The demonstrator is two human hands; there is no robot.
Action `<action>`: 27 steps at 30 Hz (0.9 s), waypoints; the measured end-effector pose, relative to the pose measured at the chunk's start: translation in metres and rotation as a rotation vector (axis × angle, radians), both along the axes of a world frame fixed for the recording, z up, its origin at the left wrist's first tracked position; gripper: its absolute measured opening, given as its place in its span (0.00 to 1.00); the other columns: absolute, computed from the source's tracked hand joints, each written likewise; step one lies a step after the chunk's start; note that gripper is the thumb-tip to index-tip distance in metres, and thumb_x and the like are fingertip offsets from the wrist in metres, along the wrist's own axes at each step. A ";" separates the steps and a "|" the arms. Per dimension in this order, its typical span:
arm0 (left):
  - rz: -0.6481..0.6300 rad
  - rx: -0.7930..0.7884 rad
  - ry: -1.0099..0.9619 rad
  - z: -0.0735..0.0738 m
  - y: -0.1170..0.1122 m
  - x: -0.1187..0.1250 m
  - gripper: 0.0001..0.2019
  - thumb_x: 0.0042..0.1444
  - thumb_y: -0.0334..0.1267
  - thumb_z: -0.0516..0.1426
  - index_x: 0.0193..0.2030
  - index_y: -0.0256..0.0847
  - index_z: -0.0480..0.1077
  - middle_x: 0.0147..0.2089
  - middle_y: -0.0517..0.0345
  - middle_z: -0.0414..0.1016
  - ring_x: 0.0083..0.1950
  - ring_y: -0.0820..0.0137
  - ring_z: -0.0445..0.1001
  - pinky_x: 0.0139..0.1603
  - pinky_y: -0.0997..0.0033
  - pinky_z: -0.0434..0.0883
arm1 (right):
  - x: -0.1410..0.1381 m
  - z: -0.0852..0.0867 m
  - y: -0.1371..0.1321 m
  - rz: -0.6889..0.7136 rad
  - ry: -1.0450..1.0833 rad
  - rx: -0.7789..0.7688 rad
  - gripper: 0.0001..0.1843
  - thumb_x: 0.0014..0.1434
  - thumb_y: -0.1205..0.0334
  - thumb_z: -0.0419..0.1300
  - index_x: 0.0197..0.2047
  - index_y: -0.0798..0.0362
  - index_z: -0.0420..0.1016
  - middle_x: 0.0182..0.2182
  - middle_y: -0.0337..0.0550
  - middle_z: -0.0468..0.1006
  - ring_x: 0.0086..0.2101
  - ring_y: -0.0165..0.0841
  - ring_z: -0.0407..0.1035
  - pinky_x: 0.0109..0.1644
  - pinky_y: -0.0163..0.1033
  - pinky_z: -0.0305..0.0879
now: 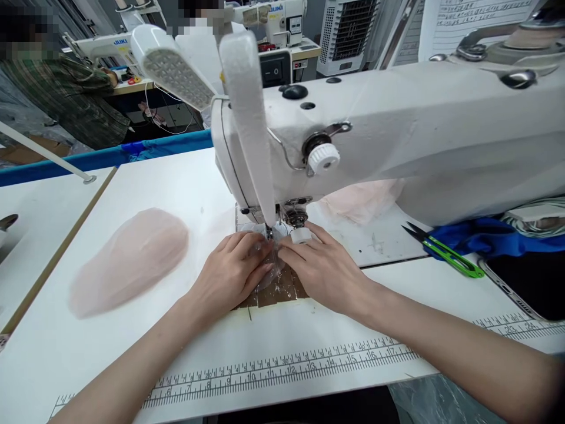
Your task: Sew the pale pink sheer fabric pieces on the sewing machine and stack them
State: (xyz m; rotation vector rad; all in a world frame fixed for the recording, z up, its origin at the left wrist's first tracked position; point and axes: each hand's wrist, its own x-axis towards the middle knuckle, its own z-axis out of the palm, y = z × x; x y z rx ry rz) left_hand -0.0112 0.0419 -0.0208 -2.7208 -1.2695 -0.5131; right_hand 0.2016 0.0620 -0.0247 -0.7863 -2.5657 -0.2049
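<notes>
A white sewing machine (375, 123) stands in front of me, its needle and presser foot (269, 232) lowered towards a small piece of sheer, pale fabric (274, 275). My left hand (233, 265) is on the left of the foot, thumb and fingers closed on the fabric's edge. To the right of the foot, my right hand (324, 268) has bent fingers on the same fabric, partly behind a white knob. Beneath the fabric lies a brown, shiny plate (289, 288). Both hands hide part of the fabric.
Sheer pink fabric pieces (132, 259) lie on the left; more pink fabric (362, 197) is behind the machine head. Green thread snips (454, 254), blue cloth (525, 235) and a phone (529, 282) sit on the right. A ruler strip (273, 374) runs along the front edge. A person (66, 94) works beyond.
</notes>
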 end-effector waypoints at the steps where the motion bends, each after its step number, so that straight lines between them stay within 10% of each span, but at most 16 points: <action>1: 0.001 0.012 0.012 -0.001 -0.001 -0.001 0.16 0.65 0.39 0.50 0.53 0.34 0.72 0.52 0.43 0.73 0.54 0.57 0.71 0.50 0.55 0.74 | 0.000 0.000 0.002 -0.017 -0.024 -0.009 0.18 0.59 0.78 0.47 0.44 0.58 0.75 0.44 0.49 0.80 0.45 0.37 0.72 0.63 0.50 0.58; 6: -0.008 0.090 0.073 -0.002 -0.004 0.001 0.21 0.65 0.44 0.51 0.57 0.31 0.69 0.57 0.43 0.73 0.61 0.56 0.69 0.59 0.54 0.71 | -0.003 0.000 0.008 -0.062 -0.111 0.010 0.17 0.58 0.74 0.49 0.48 0.63 0.73 0.50 0.55 0.76 0.59 0.41 0.61 0.66 0.52 0.50; 27: 0.060 0.117 0.114 -0.004 -0.007 0.007 0.24 0.65 0.48 0.50 0.57 0.31 0.69 0.58 0.41 0.72 0.61 0.56 0.69 0.61 0.52 0.69 | -0.005 -0.001 0.008 -0.097 -0.119 0.022 0.16 0.61 0.71 0.50 0.50 0.62 0.72 0.45 0.52 0.79 0.57 0.41 0.64 0.67 0.52 0.45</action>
